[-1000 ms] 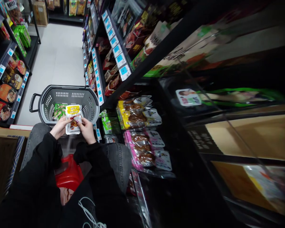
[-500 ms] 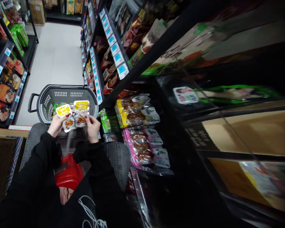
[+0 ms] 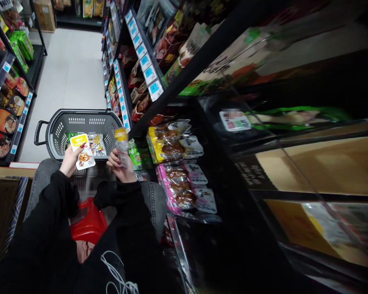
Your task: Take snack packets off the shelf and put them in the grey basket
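My left hand (image 3: 69, 160) pinches a white snack packet (image 3: 85, 161) with a yellow top, its printed front facing up, over the near rim of the basket. To its right, my right hand (image 3: 120, 165) grips a second yellow-topped snack packet (image 3: 121, 139), turned and smeared by motion, at the basket's right side. Between and beyond the hands stands a grey shopping basket (image 3: 57, 132) with black rims and a handle at the left. Inside lie several silvery-white packets (image 3: 97, 145) with yellow parts and something green (image 3: 71, 136).
Close on the right, a dark shelf carries yellow packs (image 3: 168, 147) and pink packs (image 3: 184, 183) of brown food. A red plastic object (image 3: 87, 222) sits between my knees. Cardboard boxes (image 3: 6, 204) stand at the left. The aisle floor (image 3: 73, 61) stretches ahead between shelves.
My right hand has moved its packet away to the right and turned it, uncovering the packets in the basket. The left hand still holds its packet, shifted slightly left.
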A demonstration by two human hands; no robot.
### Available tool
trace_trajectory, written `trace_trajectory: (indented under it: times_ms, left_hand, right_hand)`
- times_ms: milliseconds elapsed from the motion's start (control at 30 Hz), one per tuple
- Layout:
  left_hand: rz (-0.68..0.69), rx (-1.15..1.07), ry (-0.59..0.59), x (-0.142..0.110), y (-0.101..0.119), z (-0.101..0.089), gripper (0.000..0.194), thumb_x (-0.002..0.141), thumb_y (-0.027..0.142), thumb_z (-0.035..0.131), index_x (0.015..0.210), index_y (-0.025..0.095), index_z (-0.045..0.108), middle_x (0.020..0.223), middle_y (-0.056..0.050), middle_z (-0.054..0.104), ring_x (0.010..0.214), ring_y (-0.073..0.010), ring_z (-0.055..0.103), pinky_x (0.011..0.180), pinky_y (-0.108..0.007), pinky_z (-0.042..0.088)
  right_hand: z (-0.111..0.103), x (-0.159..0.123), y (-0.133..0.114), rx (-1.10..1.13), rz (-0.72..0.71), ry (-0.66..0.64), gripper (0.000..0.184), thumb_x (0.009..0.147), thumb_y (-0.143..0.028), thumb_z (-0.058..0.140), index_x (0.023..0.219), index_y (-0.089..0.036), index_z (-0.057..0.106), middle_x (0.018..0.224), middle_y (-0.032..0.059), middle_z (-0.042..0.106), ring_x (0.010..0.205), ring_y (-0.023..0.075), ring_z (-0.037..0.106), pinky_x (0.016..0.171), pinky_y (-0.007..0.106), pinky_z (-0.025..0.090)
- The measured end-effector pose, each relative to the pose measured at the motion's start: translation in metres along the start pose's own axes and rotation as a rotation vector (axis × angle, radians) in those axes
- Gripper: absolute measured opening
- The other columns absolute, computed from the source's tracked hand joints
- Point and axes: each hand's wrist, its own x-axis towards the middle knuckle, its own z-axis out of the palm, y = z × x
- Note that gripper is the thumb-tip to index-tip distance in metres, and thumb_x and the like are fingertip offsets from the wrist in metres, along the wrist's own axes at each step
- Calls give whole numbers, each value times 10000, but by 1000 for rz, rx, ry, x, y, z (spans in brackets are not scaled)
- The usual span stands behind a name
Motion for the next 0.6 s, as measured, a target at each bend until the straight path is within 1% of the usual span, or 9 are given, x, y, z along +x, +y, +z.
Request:
trace_trajectory:
  times_ms: [67,100,200,267,333,400,467,533,600]
  left_hand:
    - [20,-33,23,0,1,-1,504,601,176,808,1066,122,621,995,-114,722,957,-270,675,866,-386,536]
    - [30,-54,37,1,2,-2,494,611,168,800,1069,127,619,990,-109,724,962,-267,674,870,-382,535]
    - [63,-118,81,2,5,-4,415,666,153,753,1058,130,617,970,-101,729,973,-257,674,885,-377,531]
    - [82,-148,110,2,6,-4,352,703,142,715,1040,128,616,946,-98,732,973,-251,676,892,-376,529]
    - [84,-157,128,3,6,-4,311,717,128,688,1020,130,617,921,-95,733,975,-249,676,896,-377,528]
    - [73,-152,130,2,7,-3,294,713,121,681,1000,130,616,919,-100,731,985,-257,674,897,-390,529]
    - [51,-134,105,1,8,-1,305,688,118,696,982,127,616,947,-111,727,1000,-269,667,900,-405,527]
    - [26,-103,80,0,8,-1,349,632,101,731,961,124,619,966,-117,723,1001,-279,665,902,-413,526]
    - [7,-65,66,-2,8,-1,396,564,82,765,933,123,628,955,-111,725,980,-282,672,897,-409,530]
  right_hand:
    - [-13,7,3,-340,10,155,311,869,-464,412,656,-238,400,563,-23,405,552,152,397,589,285,316]
    - [-21,10,4,-480,26,218,275,871,-401,432,656,-233,406,602,-1,448,621,166,438,628,291,315]
    - [-38,11,9,-756,107,287,219,852,-203,463,635,-211,432,658,46,510,723,189,482,688,307,305]
    - [-40,11,14,-786,156,259,218,830,-139,476,618,-191,474,672,70,542,739,199,510,697,310,316]
    - [-34,15,20,-809,184,235,208,838,-140,476,639,-165,531,713,94,582,768,211,540,715,314,341]
    - [-25,24,25,-805,180,233,203,879,-175,444,745,-133,590,807,116,619,827,217,562,752,322,373]
    - [-17,36,28,-785,145,270,206,914,-206,418,947,-110,597,972,120,625,922,210,568,822,340,400]
    - [-11,45,28,-761,87,319,256,932,-210,388,1115,-105,534,1118,124,592,1007,199,554,890,370,406]
    - [-7,48,27,-733,-5,312,288,937,-188,334,1145,-95,511,1132,138,597,986,183,567,884,363,429]
